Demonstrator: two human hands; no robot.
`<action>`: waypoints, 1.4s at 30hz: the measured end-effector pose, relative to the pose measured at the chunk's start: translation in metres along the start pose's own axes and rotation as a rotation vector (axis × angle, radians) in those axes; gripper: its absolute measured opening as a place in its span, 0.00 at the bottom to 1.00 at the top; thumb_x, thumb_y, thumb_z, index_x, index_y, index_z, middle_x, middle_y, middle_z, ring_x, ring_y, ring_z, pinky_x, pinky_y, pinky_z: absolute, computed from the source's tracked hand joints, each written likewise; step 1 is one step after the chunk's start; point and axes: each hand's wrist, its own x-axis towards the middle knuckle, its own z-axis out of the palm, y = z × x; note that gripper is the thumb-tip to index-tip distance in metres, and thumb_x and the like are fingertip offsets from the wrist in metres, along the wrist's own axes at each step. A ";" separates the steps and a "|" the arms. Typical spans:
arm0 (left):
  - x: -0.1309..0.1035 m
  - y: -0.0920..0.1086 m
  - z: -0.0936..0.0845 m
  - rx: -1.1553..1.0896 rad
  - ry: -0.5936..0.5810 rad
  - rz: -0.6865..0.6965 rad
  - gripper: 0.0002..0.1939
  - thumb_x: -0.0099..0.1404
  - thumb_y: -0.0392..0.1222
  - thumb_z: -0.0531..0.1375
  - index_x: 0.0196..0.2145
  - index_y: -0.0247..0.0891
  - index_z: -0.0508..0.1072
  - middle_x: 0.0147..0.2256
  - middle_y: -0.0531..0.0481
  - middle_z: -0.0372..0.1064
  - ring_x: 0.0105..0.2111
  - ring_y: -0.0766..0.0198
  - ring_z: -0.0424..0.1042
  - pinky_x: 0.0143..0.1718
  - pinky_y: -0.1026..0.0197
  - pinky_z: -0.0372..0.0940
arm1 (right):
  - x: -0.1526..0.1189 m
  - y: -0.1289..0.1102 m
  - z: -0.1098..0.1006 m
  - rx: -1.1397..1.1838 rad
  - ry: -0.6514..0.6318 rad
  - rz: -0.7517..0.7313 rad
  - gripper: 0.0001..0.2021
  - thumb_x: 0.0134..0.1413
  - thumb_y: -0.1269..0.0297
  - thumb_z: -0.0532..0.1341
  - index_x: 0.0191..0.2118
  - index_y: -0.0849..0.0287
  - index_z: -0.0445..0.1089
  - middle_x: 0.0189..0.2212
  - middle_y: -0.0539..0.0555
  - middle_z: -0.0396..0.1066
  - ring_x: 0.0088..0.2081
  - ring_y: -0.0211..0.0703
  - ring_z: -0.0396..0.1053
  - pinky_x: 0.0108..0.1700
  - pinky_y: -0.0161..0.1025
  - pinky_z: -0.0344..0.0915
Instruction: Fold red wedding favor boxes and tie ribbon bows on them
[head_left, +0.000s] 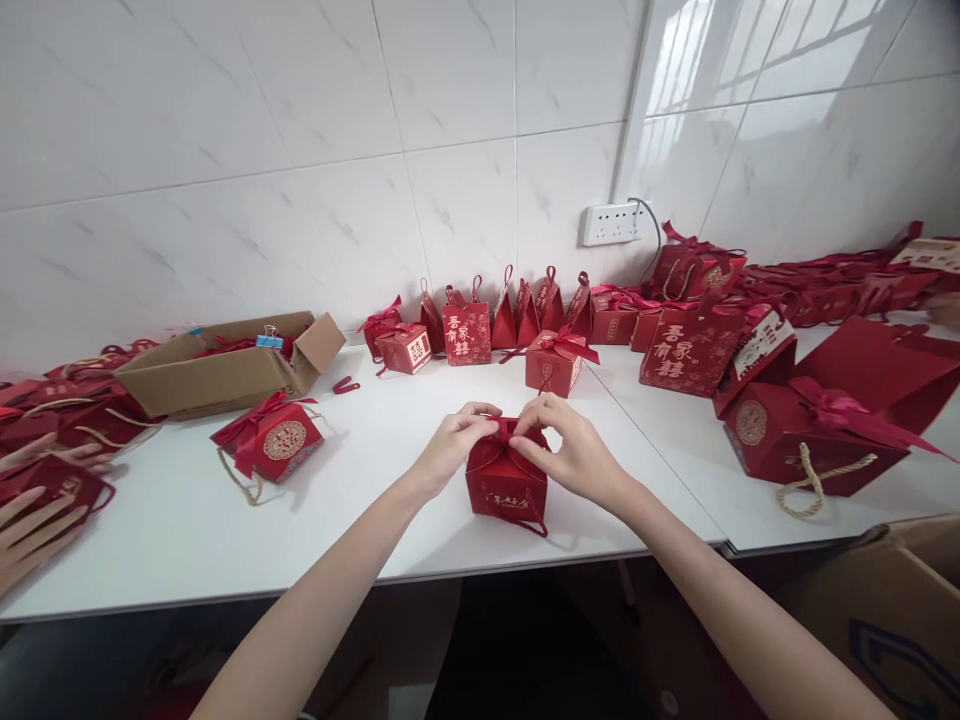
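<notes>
A small red gift box [506, 492] with gold lettering stands upright near the table's front edge. A dark red cord hangs down its front, and a red ribbon [505, 431] is gathered at the top. From the left, my left hand [453, 440] pinches the ribbon between thumb and fingers. My right hand [576, 448] is closed at the ribbon's other side, thumb and fingertips close together over the box's top. Both hands partly cover the lid and the ribbon ends.
Several red boxes line the wall, among them a ribboned box [556, 365]. To the left are a round-emblem box [281, 440], an open cardboard carton [210, 370] and another person's hands [45, 520]. A large rope-handled box [817, 440] stands right, above a floor carton [885, 610].
</notes>
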 end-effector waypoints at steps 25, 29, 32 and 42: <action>-0.027 -0.015 -0.007 0.456 0.316 0.373 0.03 0.59 0.37 0.58 0.29 0.40 0.72 0.36 0.50 0.64 0.41 0.61 0.66 0.46 0.57 0.61 | -0.011 0.013 -0.016 -0.567 0.158 -0.639 0.11 0.59 0.81 0.53 0.35 0.60 0.69 0.30 0.54 0.69 0.31 0.37 0.64 0.43 0.45 0.58; -0.029 -0.020 -0.014 0.454 0.230 0.388 0.04 0.61 0.39 0.58 0.30 0.41 0.73 0.37 0.50 0.63 0.41 0.62 0.65 0.46 0.58 0.61 | -0.014 0.014 -0.023 -0.614 0.121 -0.678 0.12 0.60 0.81 0.51 0.37 0.61 0.68 0.29 0.54 0.69 0.30 0.36 0.63 0.45 0.46 0.59; -0.030 -0.024 -0.020 0.454 0.219 0.399 0.05 0.61 0.39 0.58 0.30 0.41 0.73 0.37 0.50 0.62 0.41 0.62 0.65 0.46 0.58 0.61 | -0.018 0.013 -0.029 -0.637 0.095 -0.715 0.12 0.61 0.81 0.50 0.37 0.61 0.67 0.29 0.53 0.68 0.30 0.35 0.63 0.45 0.45 0.59; -0.038 -0.014 -0.021 0.408 0.149 0.342 0.07 0.60 0.44 0.56 0.28 0.39 0.66 0.28 0.53 0.59 0.31 0.64 0.60 0.35 0.61 0.57 | -0.032 0.001 -0.032 -0.482 0.110 -0.502 0.06 0.60 0.65 0.56 0.39 0.61 0.68 0.35 0.57 0.67 0.35 0.42 0.65 0.44 0.46 0.59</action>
